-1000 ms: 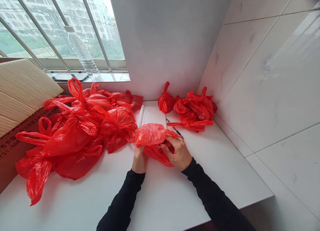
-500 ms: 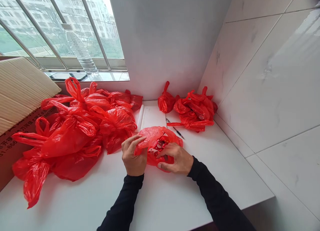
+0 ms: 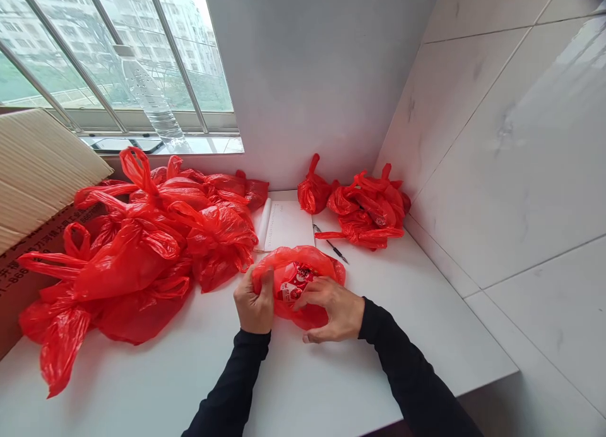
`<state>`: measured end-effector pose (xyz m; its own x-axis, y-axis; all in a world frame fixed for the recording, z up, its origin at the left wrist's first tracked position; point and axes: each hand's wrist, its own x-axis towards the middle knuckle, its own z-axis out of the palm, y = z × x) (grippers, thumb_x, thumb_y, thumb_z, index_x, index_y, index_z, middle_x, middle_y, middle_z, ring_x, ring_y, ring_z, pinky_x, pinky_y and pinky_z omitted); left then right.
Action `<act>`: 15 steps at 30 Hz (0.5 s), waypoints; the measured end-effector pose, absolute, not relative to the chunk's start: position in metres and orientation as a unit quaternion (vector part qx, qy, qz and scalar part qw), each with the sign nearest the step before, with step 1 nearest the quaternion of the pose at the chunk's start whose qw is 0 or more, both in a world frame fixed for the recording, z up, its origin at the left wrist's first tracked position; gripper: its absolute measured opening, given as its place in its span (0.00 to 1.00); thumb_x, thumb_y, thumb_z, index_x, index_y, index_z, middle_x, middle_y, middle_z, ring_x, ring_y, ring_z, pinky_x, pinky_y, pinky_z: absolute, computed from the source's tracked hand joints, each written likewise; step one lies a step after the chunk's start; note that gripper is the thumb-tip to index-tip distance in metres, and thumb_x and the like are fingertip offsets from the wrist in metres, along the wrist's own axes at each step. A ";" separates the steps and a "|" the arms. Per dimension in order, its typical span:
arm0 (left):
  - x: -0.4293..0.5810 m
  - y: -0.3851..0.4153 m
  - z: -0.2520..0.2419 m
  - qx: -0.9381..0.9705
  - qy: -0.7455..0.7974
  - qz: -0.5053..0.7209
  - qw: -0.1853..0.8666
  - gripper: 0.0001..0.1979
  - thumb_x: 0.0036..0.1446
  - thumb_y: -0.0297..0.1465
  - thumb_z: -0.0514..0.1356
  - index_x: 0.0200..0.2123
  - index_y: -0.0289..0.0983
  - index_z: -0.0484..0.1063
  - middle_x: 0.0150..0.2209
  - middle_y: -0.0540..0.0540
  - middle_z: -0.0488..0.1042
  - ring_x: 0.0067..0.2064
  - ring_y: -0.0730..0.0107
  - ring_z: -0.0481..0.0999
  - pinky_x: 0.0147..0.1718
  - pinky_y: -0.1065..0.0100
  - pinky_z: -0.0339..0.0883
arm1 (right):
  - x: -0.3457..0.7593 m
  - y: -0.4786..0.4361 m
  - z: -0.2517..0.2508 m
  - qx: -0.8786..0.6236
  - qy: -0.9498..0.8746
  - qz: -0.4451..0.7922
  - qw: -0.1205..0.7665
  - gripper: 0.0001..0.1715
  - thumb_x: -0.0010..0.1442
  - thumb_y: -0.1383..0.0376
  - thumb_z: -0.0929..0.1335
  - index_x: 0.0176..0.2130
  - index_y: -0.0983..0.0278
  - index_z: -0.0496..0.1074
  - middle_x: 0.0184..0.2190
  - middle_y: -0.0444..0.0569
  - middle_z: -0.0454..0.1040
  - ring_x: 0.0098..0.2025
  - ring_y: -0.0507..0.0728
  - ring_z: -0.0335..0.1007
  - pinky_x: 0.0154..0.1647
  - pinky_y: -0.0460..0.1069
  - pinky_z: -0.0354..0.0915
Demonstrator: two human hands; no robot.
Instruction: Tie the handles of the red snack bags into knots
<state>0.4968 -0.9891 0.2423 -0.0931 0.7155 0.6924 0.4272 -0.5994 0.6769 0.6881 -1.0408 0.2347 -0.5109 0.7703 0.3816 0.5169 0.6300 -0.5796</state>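
Observation:
A red plastic bag (image 3: 280, 257) rests on the white table with its mouth spread wide. Inside it lies a red and white printed packet (image 3: 294, 280) with dark lettering. My left hand (image 3: 255, 303) grips the bag's left rim, thumb on the inner side and fingers wrapped around the outside. At the bag's near right side is my right hand (image 3: 331, 307), its fingers curved over the opening and its thumb held apart below them. Nothing shows between that thumb and the fingers. Part of the packet is hidden behind the right fingers.
A large heap of tied red bags (image 3: 127, 260) covers the left, against a cardboard box (image 3: 45, 172). More red bags (image 3: 367, 206) sit at the back right. An open notebook (image 3: 290, 222) and a pen (image 3: 330, 242) lie behind the bag. A water bottle (image 3: 154, 102) stands on the windowsill.
The bag's mouth has opened wider and its left rim has folded down, showing more of the packet. My left thumb has moved inside the rim. My right thumb has lowered away from the fingers.

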 end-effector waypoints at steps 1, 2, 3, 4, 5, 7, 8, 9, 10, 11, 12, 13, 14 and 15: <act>0.498 -0.990 0.243 0.665 0.432 0.599 0.110 0.08 0.60 0.36 0.61 0.36 0.36 0.75 0.28 0.50 0.74 0.29 0.70 0.72 0.31 0.68 0.69 | 0.688 -1.041 0.234 -0.382 -0.849 0.195 0.310 0.24 0.49 0.60 0.78 0.46 0.58 0.76 0.40 0.48 0.77 0.43 0.60 0.71 0.52 0.57 0.63; 0.499 -0.990 0.244 0.668 0.432 0.598 0.098 0.10 0.56 0.35 0.64 0.39 0.37 0.75 0.32 0.48 0.76 0.34 0.67 0.74 0.37 0.66 0.70 | 0.687 -1.040 0.232 -0.381 -0.850 0.191 0.309 0.22 0.50 0.64 0.77 0.46 0.59 0.76 0.40 0.47 0.77 0.43 0.59 0.71 0.53 0.57 0.63; 0.500 -0.991 0.245 0.671 0.431 0.597 0.088 0.13 0.54 0.35 0.66 0.42 0.37 0.75 0.36 0.46 0.77 0.38 0.64 0.75 0.41 0.64 0.70 | 0.687 -1.039 0.231 -0.378 -0.851 0.188 0.311 0.20 0.50 0.67 0.75 0.45 0.59 0.76 0.39 0.47 0.77 0.42 0.59 0.71 0.52 0.56 0.63; 0.501 -0.991 0.245 0.674 0.430 0.595 0.081 0.14 0.52 0.35 0.67 0.43 0.37 0.76 0.38 0.45 0.77 0.40 0.63 0.75 0.44 0.63 0.69 | 0.687 -1.038 0.230 -0.373 -0.852 0.186 0.315 0.19 0.51 0.68 0.74 0.45 0.60 0.76 0.39 0.47 0.77 0.42 0.58 0.71 0.51 0.56 0.63; 0.501 -0.992 0.245 0.678 0.429 0.592 0.080 0.14 0.52 0.35 0.67 0.42 0.37 0.76 0.39 0.45 0.77 0.40 0.64 0.75 0.44 0.63 0.69 | 0.686 -1.037 0.229 -0.369 -0.852 0.186 0.320 0.17 0.52 0.69 0.73 0.44 0.61 0.76 0.39 0.47 0.78 0.42 0.58 0.72 0.51 0.55 0.63; 0.501 -0.992 0.245 0.685 0.430 0.582 0.088 0.10 0.54 0.34 0.65 0.40 0.37 0.76 0.36 0.47 0.78 0.35 0.67 0.75 0.39 0.66 0.70 | 0.686 -1.034 0.228 -0.365 -0.851 0.188 0.329 0.14 0.54 0.69 0.72 0.43 0.62 0.76 0.39 0.48 0.78 0.41 0.58 0.73 0.51 0.55 0.63; 0.500 -0.992 0.244 0.688 0.430 0.577 0.096 0.08 0.56 0.34 0.64 0.38 0.37 0.77 0.33 0.47 0.78 0.32 0.69 0.74 0.36 0.68 0.70 | 0.686 -1.033 0.228 -0.365 -0.850 0.188 0.331 0.13 0.55 0.68 0.72 0.43 0.62 0.76 0.39 0.48 0.79 0.41 0.58 0.73 0.50 0.55 0.63; 0.499 -0.992 0.244 0.691 0.430 0.572 0.105 0.07 0.56 0.35 0.64 0.36 0.37 0.77 0.31 0.48 0.78 0.30 0.70 0.73 0.34 0.69 0.69 | 0.687 -1.032 0.227 -0.367 -0.849 0.187 0.331 0.11 0.56 0.68 0.72 0.43 0.62 0.76 0.38 0.48 0.79 0.41 0.58 0.73 0.50 0.55 0.63; 0.499 -0.991 0.243 0.693 0.430 0.567 0.115 0.08 0.57 0.35 0.63 0.34 0.37 0.77 0.30 0.49 0.78 0.28 0.71 0.73 0.32 0.70 0.69 | 0.687 -1.032 0.227 -0.368 -0.849 0.185 0.331 0.10 0.58 0.67 0.71 0.42 0.62 0.77 0.38 0.48 0.79 0.40 0.58 0.74 0.49 0.55 0.63; 0.498 -0.991 0.242 0.695 0.429 0.563 0.126 0.09 0.58 0.36 0.62 0.33 0.37 0.77 0.28 0.49 0.78 0.27 0.71 0.73 0.31 0.70 0.68 | 0.687 -1.031 0.227 -0.369 -0.848 0.183 0.332 0.08 0.59 0.67 0.71 0.42 0.62 0.77 0.37 0.48 0.79 0.39 0.57 0.74 0.49 0.55 0.64; 0.497 -0.991 0.241 0.696 0.428 0.560 0.138 0.11 0.59 0.37 0.61 0.32 0.37 0.78 0.27 0.49 0.77 0.26 0.71 0.72 0.30 0.70 0.68 | 0.687 -1.030 0.227 -0.370 -0.847 0.183 0.334 0.07 0.61 0.66 0.70 0.41 0.62 0.77 0.36 0.48 0.80 0.38 0.57 0.74 0.48 0.54 0.64; 0.496 -0.991 0.240 0.696 0.429 0.556 0.150 0.13 0.60 0.39 0.60 0.30 0.37 0.78 0.26 0.49 0.77 0.26 0.71 0.72 0.29 0.70 0.67 | 0.688 -1.029 0.227 -0.369 -0.846 0.185 0.338 0.07 0.62 0.66 0.69 0.41 0.63 0.77 0.36 0.48 0.80 0.37 0.56 0.74 0.48 0.54 0.64; 0.496 -0.991 0.239 0.695 0.430 0.553 0.163 0.15 0.61 0.40 0.58 0.29 0.37 0.78 0.24 0.49 0.76 0.25 0.71 0.72 0.28 0.70 0.67 | 0.688 -1.029 0.226 -0.369 -0.844 0.187 0.342 0.07 0.63 0.65 0.69 0.40 0.63 0.77 0.35 0.48 0.80 0.37 0.56 0.74 0.48 0.54 0.64; 0.496 -0.992 0.238 0.693 0.432 0.550 0.174 0.17 0.61 0.40 0.57 0.28 0.37 0.79 0.22 0.49 0.74 0.23 0.71 0.71 0.26 0.70 0.66 | 0.688 -1.028 0.226 -0.367 -0.842 0.190 0.347 0.07 0.64 0.65 0.68 0.39 0.63 0.78 0.34 0.48 0.80 0.36 0.55 0.74 0.48 0.53 0.64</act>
